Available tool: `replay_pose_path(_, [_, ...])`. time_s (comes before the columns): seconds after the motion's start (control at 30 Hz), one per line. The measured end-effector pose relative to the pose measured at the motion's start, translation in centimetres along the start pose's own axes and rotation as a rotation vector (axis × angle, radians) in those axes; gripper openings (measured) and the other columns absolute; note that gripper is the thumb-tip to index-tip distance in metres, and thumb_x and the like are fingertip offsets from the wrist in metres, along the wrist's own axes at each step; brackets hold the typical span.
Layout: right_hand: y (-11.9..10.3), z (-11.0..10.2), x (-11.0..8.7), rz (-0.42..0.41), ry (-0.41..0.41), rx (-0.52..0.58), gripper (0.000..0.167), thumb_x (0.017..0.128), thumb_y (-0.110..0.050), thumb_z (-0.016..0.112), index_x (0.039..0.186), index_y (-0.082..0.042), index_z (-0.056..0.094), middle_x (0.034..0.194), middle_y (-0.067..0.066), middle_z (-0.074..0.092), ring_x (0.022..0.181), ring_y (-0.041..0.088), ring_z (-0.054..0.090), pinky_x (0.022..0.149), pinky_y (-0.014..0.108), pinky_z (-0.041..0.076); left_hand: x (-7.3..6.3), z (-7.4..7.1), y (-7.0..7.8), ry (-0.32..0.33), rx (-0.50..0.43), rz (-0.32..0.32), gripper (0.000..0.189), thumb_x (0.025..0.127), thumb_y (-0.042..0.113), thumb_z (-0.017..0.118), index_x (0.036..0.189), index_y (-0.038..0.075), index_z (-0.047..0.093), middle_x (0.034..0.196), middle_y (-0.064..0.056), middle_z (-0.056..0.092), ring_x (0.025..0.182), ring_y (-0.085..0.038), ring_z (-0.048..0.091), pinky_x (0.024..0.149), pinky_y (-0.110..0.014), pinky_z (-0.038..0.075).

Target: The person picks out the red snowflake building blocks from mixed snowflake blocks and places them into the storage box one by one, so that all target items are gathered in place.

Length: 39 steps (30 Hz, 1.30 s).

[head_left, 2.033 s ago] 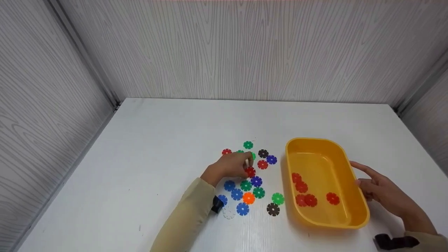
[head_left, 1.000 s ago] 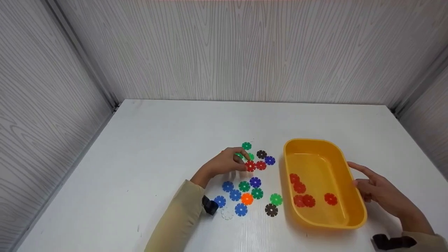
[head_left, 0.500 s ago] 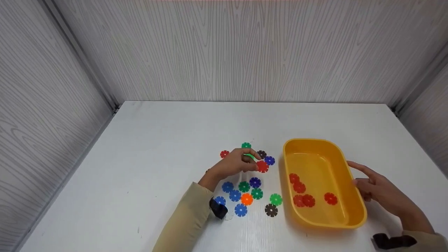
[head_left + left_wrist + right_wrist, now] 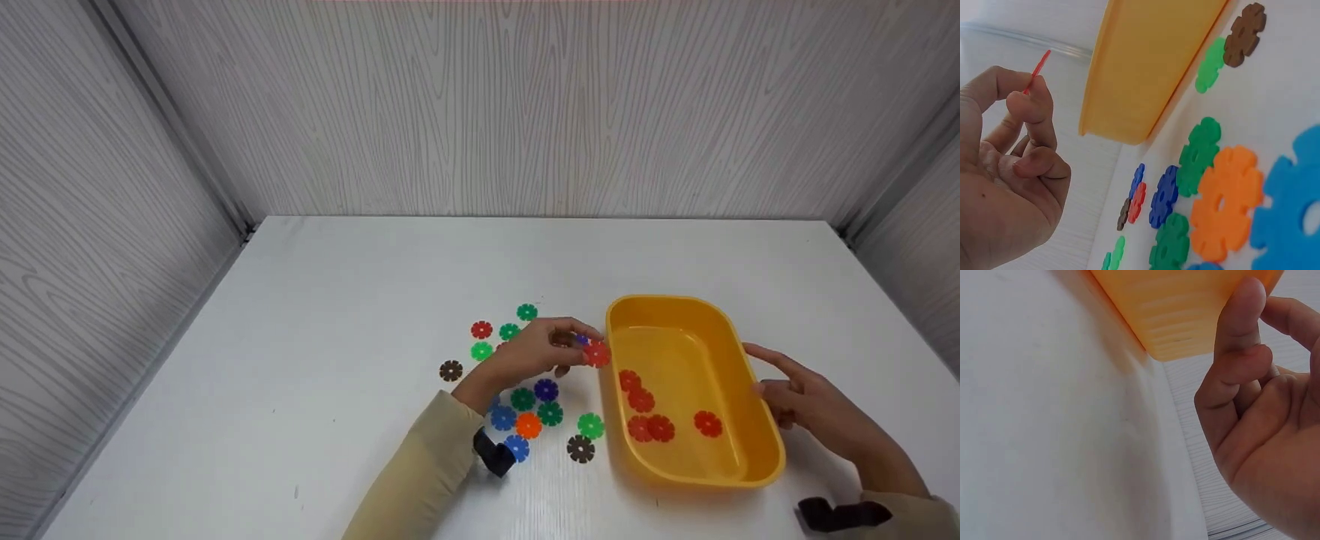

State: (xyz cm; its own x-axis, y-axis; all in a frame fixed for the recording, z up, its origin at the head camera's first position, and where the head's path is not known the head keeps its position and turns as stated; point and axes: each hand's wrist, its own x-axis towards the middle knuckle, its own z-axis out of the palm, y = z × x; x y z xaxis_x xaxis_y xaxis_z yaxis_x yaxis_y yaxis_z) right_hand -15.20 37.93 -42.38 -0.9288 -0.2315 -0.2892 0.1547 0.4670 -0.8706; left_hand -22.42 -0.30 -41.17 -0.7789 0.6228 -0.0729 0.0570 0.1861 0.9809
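A red snowflake disc (image 4: 598,354) is pinched between the thumb and index finger of my left hand (image 4: 534,351), held up beside the left rim of a yellow tray (image 4: 679,352). Seen edge-on in the left wrist view, the red disc (image 4: 1039,70) sticks up above the fingertips. Inside the tray lie several red discs (image 4: 707,424), most of them along its left side. My right hand (image 4: 821,412) touches the tray's outer right wall with its fingertips, the index finger stretched out along it. In the right wrist view the remaining fingers bend loosely and hold nothing.
Loose discs lie scattered left of the tray: an orange disc (image 4: 529,425), blue, green and brown ones, and a red disc (image 4: 481,330) at the upper left. My left forearm hides part of them. A pale panel (image 4: 480,105) closes off the table's back.
My left hand has picked a red disc up from among the loose ones and carried it right, to the tray's left rim. My right hand stays at the tray.
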Motion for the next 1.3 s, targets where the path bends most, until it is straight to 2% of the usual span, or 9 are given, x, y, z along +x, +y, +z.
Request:
replay_pose_path(0.2, [0.0,0.0,0.0,0.021,0.005,-0.013,0.065,0.101,-0.036,0.046,0.155,-0.017,0.015,0.067,-0.004,0.05,0.064,0.024,0.051,0.063,0.023,0.046,0.4,1.3,1.0,-0.023,-0.095,0.002,0.029,0.088,0.016,0.068,0.117,0.02,0.067,0.097,-0.002,0.069,0.058,-0.014,0.053,0.064,-0.021,0.051])
replay_pose_path(0.53, [-0.2,-0.1,0.1,0.027,0.005,-0.001,0.065,0.101,-0.036,0.048,0.154,-0.017,0.016,0.066,-0.004,0.049,0.065,0.022,0.052,0.064,0.025,0.047,1.5,4.2,2.4,-0.112,-0.184,0.047,0.026,0.087,0.012,0.067,0.112,0.018,0.067,0.088,0.004,0.07,0.058,-0.013,0.054,0.061,-0.021,0.05])
replay_pose_path(0.7, [-0.1,-0.1,0.2,0.011,0.001,0.0,0.064,0.101,-0.035,0.047,0.154,-0.016,0.017,0.065,-0.002,0.047,0.065,0.021,0.051,0.062,0.026,0.046,1.9,5.4,2.8,-0.132,-0.175,0.049,0.025,0.087,0.012,0.068,0.111,0.018,0.067,0.086,0.005,0.071,0.061,-0.011,0.056,0.061,-0.02,0.049])
replay_pose_path(0.9, [0.0,-0.1,0.2,0.023,0.007,-0.009,0.065,0.101,-0.035,0.047,0.154,-0.016,0.016,0.065,-0.002,0.047,0.064,0.021,0.05,0.061,0.025,0.044,2.2,7.1,3.4,-0.137,-0.178,0.018,0.024,0.087,0.011,0.069,0.11,0.018,0.066,0.087,0.003,0.071,0.065,-0.015,0.059,0.069,-0.025,0.056])
replay_pose_path(1.1, [-0.1,0.0,0.3,0.033,0.011,-0.029,0.068,0.1,-0.039,0.047,0.155,-0.017,0.014,0.067,-0.003,0.049,0.064,0.022,0.05,0.064,0.024,0.045,2.5,8.6,3.5,-0.141,-0.139,-0.027,0.023,0.086,0.009,0.071,0.105,0.02,0.065,0.082,0.001,0.069,0.064,-0.016,0.058,0.062,-0.021,0.054])
replay_pose_path(1.2, [-0.2,0.0,0.2,0.037,0.009,-0.032,0.069,0.1,-0.04,0.047,0.155,-0.017,0.014,0.068,-0.003,0.05,0.065,0.021,0.051,0.065,0.024,0.045,2.6,8.8,3.5,-0.135,-0.132,-0.042,0.022,0.086,0.009,0.07,0.105,0.02,0.065,0.081,0.001,0.069,0.065,-0.017,0.057,0.072,-0.032,0.058])
replay_pose_path(1.3, [-0.2,-0.1,0.2,0.044,0.014,-0.034,0.069,0.1,-0.041,0.048,0.155,-0.018,0.014,0.069,-0.003,0.051,0.066,0.021,0.052,0.066,0.024,0.046,2.7,8.9,3.5,-0.132,-0.12,-0.052,0.022,0.087,0.009,0.07,0.106,0.02,0.065,0.082,0.002,0.069,0.068,-0.019,0.059,0.084,-0.045,0.056])
